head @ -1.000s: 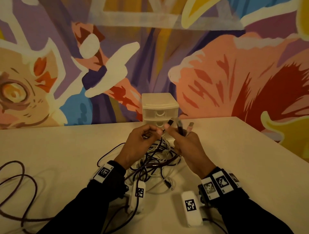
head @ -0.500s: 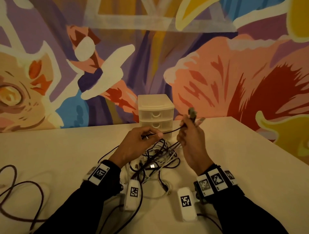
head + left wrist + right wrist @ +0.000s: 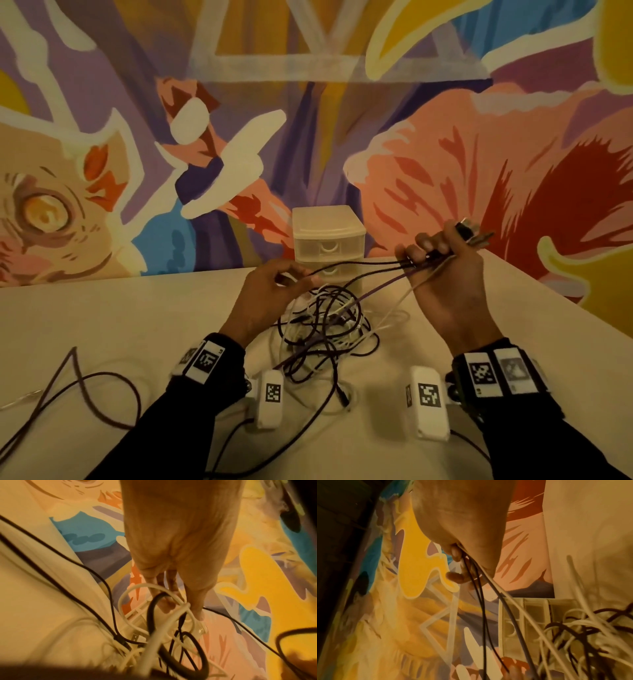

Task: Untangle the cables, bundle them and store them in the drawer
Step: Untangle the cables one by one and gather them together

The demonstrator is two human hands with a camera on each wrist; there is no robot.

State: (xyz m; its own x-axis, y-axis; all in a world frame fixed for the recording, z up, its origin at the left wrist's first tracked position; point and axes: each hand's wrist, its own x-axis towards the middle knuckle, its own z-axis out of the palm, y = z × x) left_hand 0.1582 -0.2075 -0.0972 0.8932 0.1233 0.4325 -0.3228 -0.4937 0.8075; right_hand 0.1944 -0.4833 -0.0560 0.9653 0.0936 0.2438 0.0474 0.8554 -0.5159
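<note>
Painted across the whole background: a mural wall in purple, orange and yellow. Spread beneath it, a pale table. At twelve o'clock against the wall, a translucent drawer unit, drawers closed, partly hidden behind raised strands. Heaped at table centre, a tangle of dark and white cables, knotted loops overlapping. At eight o'clock, well apart, one loose dark cable. Clenched around several cable ends at two o'clock and lifted above the table, the right hand, connectors jutting past the knuckles, strands stretched taut down to the heap. Pinching what looks like a single dark strand just above the tangle, the left hand, fingertips together.
</note>
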